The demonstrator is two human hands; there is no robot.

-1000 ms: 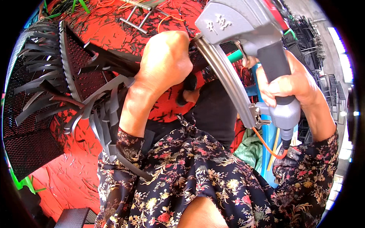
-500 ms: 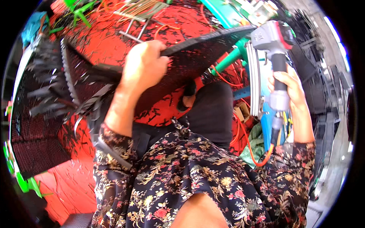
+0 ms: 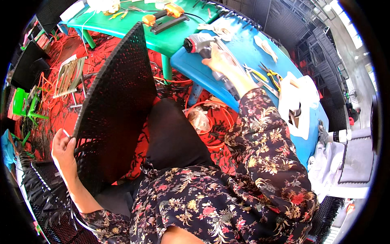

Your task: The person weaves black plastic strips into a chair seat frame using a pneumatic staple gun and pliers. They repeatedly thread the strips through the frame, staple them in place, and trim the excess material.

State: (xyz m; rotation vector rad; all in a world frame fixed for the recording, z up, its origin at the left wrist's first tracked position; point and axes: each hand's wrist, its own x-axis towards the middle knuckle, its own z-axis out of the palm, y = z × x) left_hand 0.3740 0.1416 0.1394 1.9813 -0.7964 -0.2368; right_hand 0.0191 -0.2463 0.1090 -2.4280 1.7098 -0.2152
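Floor (image 3: 59, 118): red, spreading under everything, with black scraps lying scattered over it.
Green stool (image 3: 19, 101): standing at the far left, its legs resting among the scraps.
Strips (image 3: 44, 203): hanging loose and black in a fringe, lower left, below the left hand.
Left hand (image 3: 64, 152): rising beside the panel's left edge, fingers curling and thumb lying close to them, so the opening is looking narrow; whether they are pinching a strip or the edge, I cannot tell.
Folding stool (image 3: 70, 77): standing behind the left hand, its slatted seat facing up.
Panel (image 3: 113, 105): black and woven, standing on a slant between the left hand and the knee, its top corner reaching up in front of the green table.
Green table (image 3: 118, 22): stretching across the top, with an orange tool (image 3: 174, 10) lying on it.
Knee (image 3: 174, 138): bending in black trousers, just right of the panel.
Plastic bag (image 3: 199, 120): lying on the floor below the blue table.
Gun (image 3: 203, 45): grey and red, sitting over the blue table (image 3: 239, 34) near its front edge.
Right hand (image 3: 219, 63): wrapping around the gun's grip.
Pliers (image 3: 259, 76): lying right of the gun, yellow-handled.
White bag (image 3: 294, 99): slumping on the blue table, beyond the pliers.
Racks (image 3: 325, 49): standing in the right background.
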